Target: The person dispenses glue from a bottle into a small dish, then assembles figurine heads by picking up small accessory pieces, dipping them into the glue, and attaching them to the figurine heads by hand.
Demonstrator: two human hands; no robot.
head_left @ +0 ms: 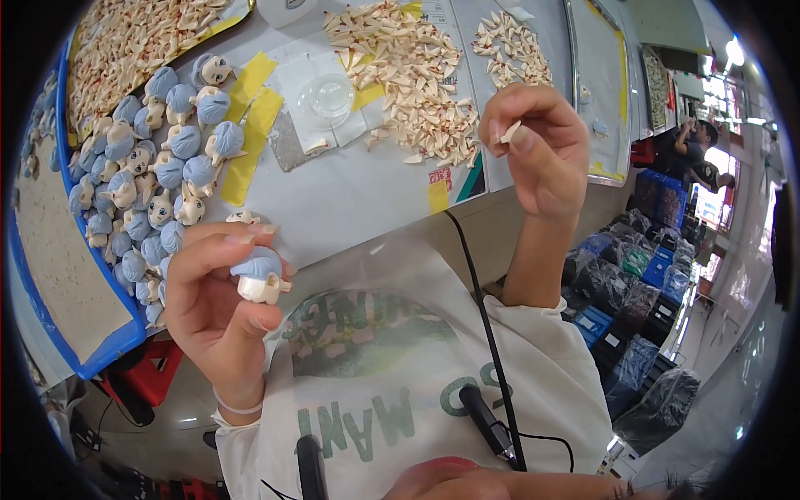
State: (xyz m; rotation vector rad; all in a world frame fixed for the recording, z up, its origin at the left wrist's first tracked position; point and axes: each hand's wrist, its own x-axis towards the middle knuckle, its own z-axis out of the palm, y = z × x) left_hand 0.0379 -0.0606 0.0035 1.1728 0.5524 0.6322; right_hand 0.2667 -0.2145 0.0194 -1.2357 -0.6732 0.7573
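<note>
My left hand [218, 304] is closed round a small doll head [259, 275] with light blue moulded hair and a cream lower part, held in front of my chest. Raised over the table's right part, my right hand [542, 146] pinches a small pointed cream piece [512, 132] between thumb and fingertips. The two hands are well apart. A wide heap of similar pointed cream pieces [417, 83], some with reddish tips, lies left of my right hand. Several blue-haired doll heads [171, 171] crowd the table beyond my left hand.
A clear round dish [327, 98] sits on a pale sheet, near yellow tape strips [252, 137]. More pieces fill a tray [158, 42] at the far left; a smaller pile [512, 54] lies at the far right. A blue-rimmed tray [92, 333] stands left. A black cable [475, 292] hangs from the table edge.
</note>
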